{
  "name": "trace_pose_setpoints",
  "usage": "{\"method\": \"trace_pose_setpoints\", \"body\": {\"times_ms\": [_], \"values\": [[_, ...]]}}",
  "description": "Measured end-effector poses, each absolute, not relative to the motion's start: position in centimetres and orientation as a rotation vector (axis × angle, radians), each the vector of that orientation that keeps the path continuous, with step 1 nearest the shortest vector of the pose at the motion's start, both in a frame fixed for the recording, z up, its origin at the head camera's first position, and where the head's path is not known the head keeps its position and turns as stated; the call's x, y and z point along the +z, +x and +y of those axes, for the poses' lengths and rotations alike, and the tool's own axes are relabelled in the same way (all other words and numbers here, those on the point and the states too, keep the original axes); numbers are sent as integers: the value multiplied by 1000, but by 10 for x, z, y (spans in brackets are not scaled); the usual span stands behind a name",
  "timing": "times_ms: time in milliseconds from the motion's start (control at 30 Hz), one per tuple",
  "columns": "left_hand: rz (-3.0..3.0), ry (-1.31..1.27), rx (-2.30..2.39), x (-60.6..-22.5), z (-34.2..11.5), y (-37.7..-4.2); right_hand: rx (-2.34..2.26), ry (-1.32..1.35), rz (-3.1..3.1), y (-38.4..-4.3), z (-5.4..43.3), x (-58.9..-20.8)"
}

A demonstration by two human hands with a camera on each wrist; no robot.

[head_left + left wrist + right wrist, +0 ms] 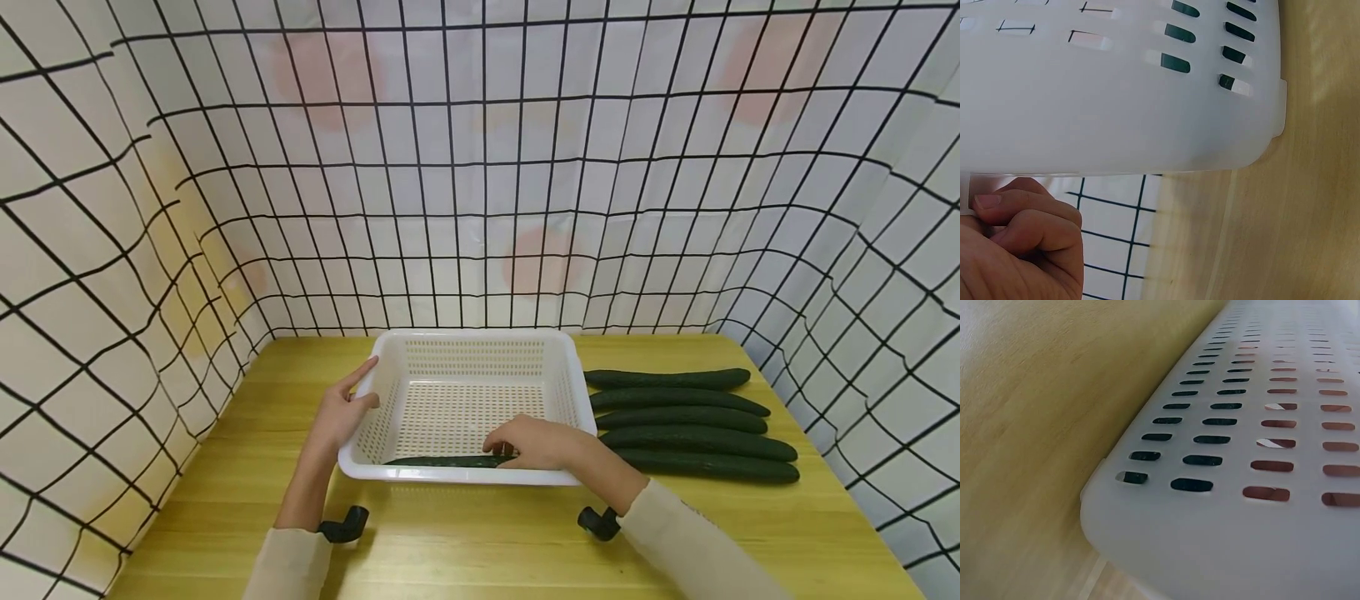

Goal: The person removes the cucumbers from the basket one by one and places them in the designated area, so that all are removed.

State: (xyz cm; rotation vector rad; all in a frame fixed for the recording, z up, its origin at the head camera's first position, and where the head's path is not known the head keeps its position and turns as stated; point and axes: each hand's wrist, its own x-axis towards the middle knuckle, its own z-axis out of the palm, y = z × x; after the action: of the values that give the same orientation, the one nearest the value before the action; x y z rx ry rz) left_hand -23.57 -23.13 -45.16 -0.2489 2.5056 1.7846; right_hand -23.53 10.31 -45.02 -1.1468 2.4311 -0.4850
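Note:
A white slotted plastic basket [472, 477] stands on the table in the head view. My left hand [341, 417] grips its left rim, thumb over the edge; the left wrist view shows this hand's curled fingers [1029, 212] at the rim. Inside the basket, a dark green cucumber [442, 461] lies along the near wall. My right hand [536, 443] reaches in over the near right rim and holds the cucumber near its right end with bent fingers. Part of the cucumber is hidden by that hand and the wall. Through the slots, the right wrist view shows dark green cucumber [1192, 485].
Several cucumbers [697, 437] lie side by side on the wooden table [465, 550], right of the basket. Black wire mesh [483, 162] over pale printed sheeting encloses the back and both sides. Black wrist mounts [345, 525] show beside the forearms.

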Motion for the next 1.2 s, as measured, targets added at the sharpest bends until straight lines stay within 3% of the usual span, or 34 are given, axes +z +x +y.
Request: {"method": "trace_pose_setpoints", "body": {"times_ms": [500,1200], "values": [[2504,-236,1821,-452,-230,-236,-487,-1257,2493,-237,106,-447],[2518,-222,1821,-452,-230,-235,-685,-1210,2657,-233,111,-444]]}}
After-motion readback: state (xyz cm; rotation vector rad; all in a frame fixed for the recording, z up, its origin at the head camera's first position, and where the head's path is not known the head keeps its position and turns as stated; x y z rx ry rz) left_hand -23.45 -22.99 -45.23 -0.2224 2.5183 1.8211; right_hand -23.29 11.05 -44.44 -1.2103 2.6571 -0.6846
